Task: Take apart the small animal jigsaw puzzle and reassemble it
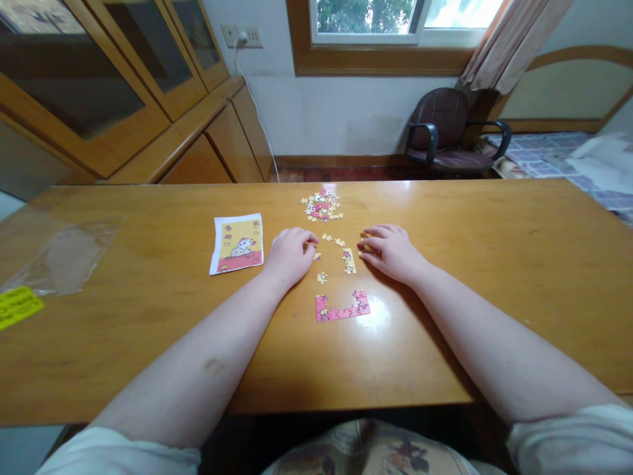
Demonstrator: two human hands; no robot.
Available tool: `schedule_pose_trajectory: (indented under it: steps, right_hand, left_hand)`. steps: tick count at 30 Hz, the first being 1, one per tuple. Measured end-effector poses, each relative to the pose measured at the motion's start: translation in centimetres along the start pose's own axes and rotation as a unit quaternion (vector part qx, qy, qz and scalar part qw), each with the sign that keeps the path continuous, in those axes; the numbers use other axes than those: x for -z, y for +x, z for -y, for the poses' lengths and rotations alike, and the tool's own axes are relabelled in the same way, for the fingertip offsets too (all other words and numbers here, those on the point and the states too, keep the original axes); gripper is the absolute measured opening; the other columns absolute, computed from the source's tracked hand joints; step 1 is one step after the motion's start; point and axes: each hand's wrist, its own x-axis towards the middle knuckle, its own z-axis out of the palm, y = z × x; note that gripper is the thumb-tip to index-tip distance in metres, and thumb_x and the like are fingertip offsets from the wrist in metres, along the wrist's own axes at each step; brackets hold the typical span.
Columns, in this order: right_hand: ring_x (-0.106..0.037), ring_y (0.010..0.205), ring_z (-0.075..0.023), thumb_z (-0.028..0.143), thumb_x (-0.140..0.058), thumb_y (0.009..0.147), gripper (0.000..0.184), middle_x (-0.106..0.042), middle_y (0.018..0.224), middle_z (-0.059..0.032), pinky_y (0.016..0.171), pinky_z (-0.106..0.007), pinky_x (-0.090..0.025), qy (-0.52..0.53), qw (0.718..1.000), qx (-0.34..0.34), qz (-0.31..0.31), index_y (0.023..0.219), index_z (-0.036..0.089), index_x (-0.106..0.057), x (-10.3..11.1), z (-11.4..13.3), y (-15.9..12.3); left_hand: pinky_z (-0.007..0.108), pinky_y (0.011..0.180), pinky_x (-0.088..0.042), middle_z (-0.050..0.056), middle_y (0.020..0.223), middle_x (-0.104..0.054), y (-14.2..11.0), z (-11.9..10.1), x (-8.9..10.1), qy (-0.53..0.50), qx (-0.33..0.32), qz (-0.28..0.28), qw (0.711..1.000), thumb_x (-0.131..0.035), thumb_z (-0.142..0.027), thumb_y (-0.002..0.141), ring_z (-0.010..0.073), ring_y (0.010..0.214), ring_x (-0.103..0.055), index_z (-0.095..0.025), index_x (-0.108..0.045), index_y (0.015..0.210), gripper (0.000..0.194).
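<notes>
Though apart — two hands [291, 254] [394, 253], one jigsaw pile [322, 207], one pink section [341, 314].

Far beyond the fingers [380, 230] stand a window [368, 18], rightward a brown chair [441, 119], leftward wooden cabinets [144, 84].

Trees [363, 14] and daylight show through a wood-framed window [380, 39] in a pale wall [341, 119], a pink curtain [519, 43] at its right; 1 dark armchair [444, 125] stands near a checked bed [544, 155]; 3 glass-paned doors [153, 43] front the left cabinet [163, 145]; glare [380, 314] spots the glossy wooden surface [519, 237]
</notes>
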Motion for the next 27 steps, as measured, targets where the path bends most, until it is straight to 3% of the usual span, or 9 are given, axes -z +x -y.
schedule_pose_trajectory:
  steps: [7, 11, 18, 27]
  right_hand:
    - [-0.055, 0.110, -0.0254, 0.021, -0.058, 0.086, 0.019, -0.068, 0.116, -0.0076, 0.098, -0.046, -0.035, 0.013, 1.000, 0.012, -0.015, 0.091, 0.025, -0.075, 0.02, -0.45, -0.06]
    - [-0.056, 0.109, -0.0254, 0.025, -0.061, 0.085, 0.014, -0.070, 0.111, -0.0076, 0.097, -0.046, -0.036, 0.021, 1.000, 0.018, -0.013, 0.085, 0.024, -0.075, -0.18, -0.53, -0.05]
    - [-0.055, 0.111, -0.0276, 0.030, -0.064, 0.086, 0.014, -0.068, 0.115, -0.0078, 0.097, -0.047, -0.036, 0.013, 1.000, 0.018, -0.002, 0.092, 0.026, -0.076, -0.07, -0.42, -0.05]
    - [-0.059, 0.096, -0.0216, 0.025, -0.070, 0.081, 0.006, -0.071, 0.096, -0.0067, 0.090, -0.038, -0.037, 0.064, 0.998, -0.001, 0.013, 0.079, 0.019, -0.070, -0.15, 0.03, 0.48]
  left_hand:
    - [0.040, 0.089, -0.045, 0.006, 0.098, -0.070, 0.01, 0.31, -0.26, -0.003, -0.010, -0.009, 1.000, -0.047, -0.020, 0.082, 0.0250, 0.098, -0.059, -0.020, -0.069, 0.088, 0.023]
    - [0.040, 0.090, -0.045, 0.006, 0.097, -0.070, 0.02, 0.28, -0.24, -0.006, -0.009, -0.011, 1.000, -0.047, -0.020, 0.082, 0.0246, 0.097, -0.059, -0.020, -0.068, 0.088, 0.022]
    - [0.040, 0.090, -0.045, 0.005, 0.099, -0.070, 0.03, 0.11, -0.13, -0.003, 0.000, -0.004, 1.000, -0.048, -0.019, 0.082, 0.0244, 0.098, -0.059, -0.021, -0.068, 0.087, 0.021]
    - [0.041, 0.090, -0.045, 0.006, 0.096, -0.070, 0.10, 0.37, -0.29, -0.019, -0.019, -0.007, 1.000, -0.048, -0.018, 0.082, 0.0242, 0.096, -0.059, -0.020, -0.068, 0.087, 0.020]
